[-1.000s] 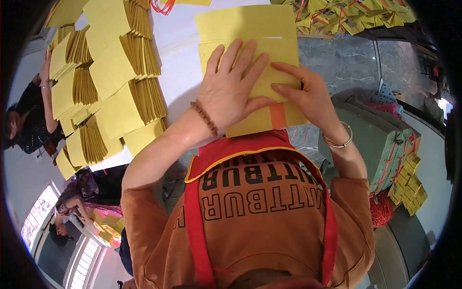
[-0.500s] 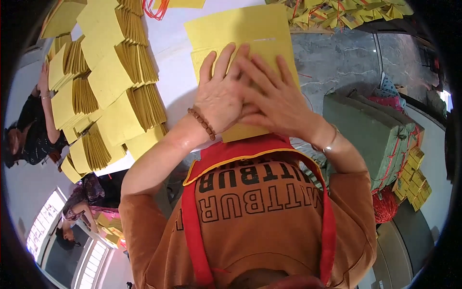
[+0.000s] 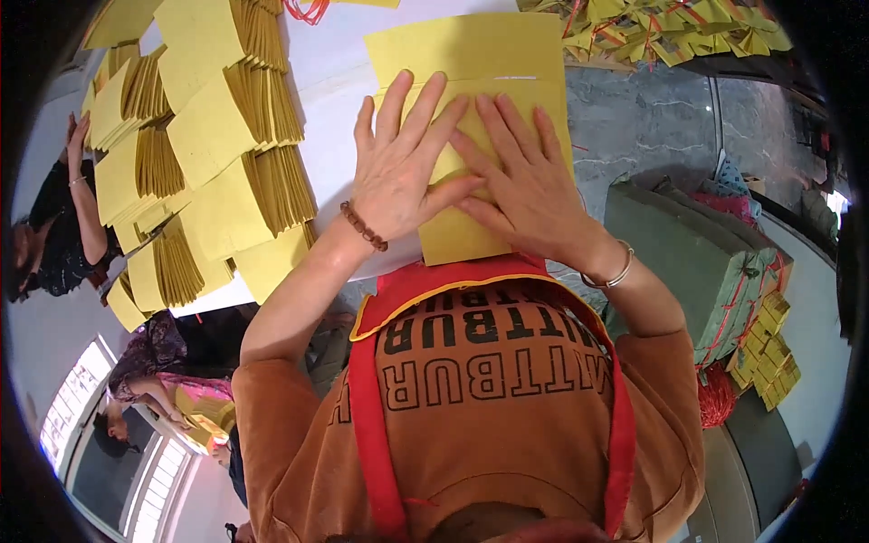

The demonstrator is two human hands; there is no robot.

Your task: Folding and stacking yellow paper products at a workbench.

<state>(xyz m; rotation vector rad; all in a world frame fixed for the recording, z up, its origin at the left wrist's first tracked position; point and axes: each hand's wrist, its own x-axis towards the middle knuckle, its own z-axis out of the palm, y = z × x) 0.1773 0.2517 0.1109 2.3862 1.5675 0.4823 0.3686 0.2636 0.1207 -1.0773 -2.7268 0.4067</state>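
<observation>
Yellow paper sheets [image 3: 471, 54] lie on the white table in front of me, with one layer's edge showing across the upper part. My left hand [image 3: 398, 167] presses flat on the left side of the paper, its fingers spread and pointing away. On the right side rests my right hand [image 3: 529, 176], also flat with fingers apart. The thumbs come close together over the middle of the paper. Neither hand grips anything. What lies beneath the palms is hidden.
Stacks of folded yellow paper [image 3: 213, 118] cover the table's left side. Red string [image 3: 308, 11] lies at the far edge. Green wrapped bales [image 3: 683, 262] stand on the right, near yellow bundles [image 3: 765, 353]. Other people [image 3: 68, 217] are at the left.
My hands were overlapping near the middle of the paper. They have moved apart, the left one going left, and both now lie flatter with fingers spread.
</observation>
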